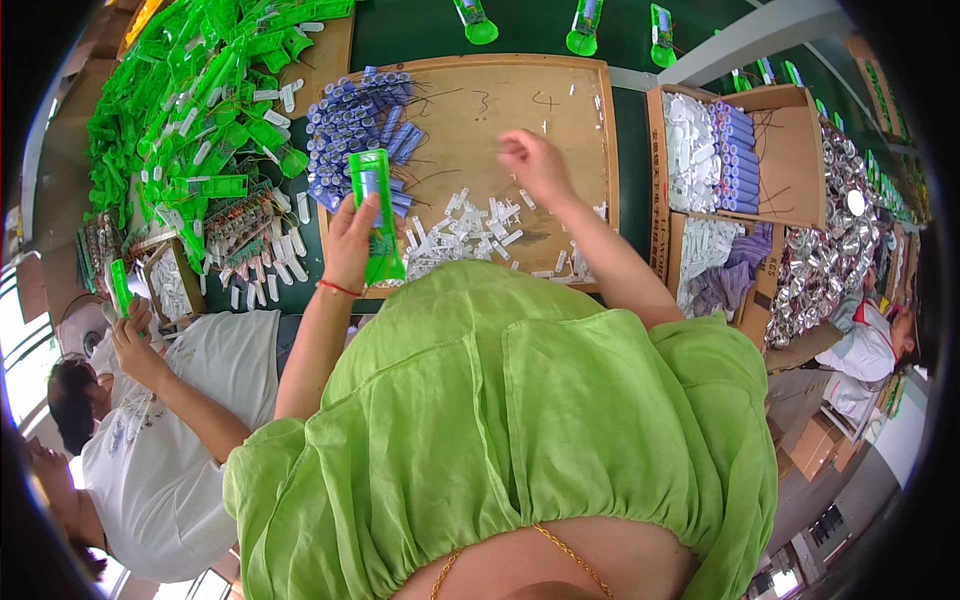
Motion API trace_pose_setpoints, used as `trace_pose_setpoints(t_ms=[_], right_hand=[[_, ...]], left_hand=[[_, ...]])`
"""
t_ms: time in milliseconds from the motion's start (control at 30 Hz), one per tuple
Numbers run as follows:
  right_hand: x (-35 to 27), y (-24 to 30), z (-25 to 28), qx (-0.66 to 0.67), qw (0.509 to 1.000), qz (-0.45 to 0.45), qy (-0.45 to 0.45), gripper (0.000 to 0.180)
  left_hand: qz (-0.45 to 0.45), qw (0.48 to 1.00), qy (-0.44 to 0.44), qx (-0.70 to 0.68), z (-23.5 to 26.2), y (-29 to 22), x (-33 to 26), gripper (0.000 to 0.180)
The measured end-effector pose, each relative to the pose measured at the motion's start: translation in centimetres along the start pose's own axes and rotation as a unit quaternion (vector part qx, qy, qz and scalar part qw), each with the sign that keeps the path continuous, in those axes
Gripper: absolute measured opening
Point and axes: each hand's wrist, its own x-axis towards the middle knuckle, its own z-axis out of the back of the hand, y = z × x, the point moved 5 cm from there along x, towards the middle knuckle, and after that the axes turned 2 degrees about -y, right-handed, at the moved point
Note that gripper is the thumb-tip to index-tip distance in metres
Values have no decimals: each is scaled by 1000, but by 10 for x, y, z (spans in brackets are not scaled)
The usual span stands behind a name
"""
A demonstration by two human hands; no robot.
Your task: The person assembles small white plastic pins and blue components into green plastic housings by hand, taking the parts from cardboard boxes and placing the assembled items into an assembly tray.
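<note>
My left hand grips a green plastic housing, held upright over the near left part of a wooden tray. A blue cylindrical battery cell shows inside its upper part. My right hand is raised over the tray's right half, its fingers curled together. Whatever those fingers may hold is too small to make out. Blue battery cells with thin wires are heaped at the tray's left. Small white plastic pieces lie scattered along its near side, partly hidden by my green top.
Green housings are piled high at the left. A cardboard box on the right holds battery cells and white pieces, beside many shiny metal parts. More housings stand along the dark green surface behind. At left, a co-worker's hand holds a green piece.
</note>
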Motion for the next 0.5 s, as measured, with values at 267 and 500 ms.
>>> trace_pose_setpoints(t_ms=[267,500], right_hand=[[18,-21,6,-228,958,135,110,21],[-17,94,38,-130,898,397,-137,20]], left_hand=[[56,997,-20,-56,-21,-13,9,25],[13,999,14,-29,-28,-17,6,26]])
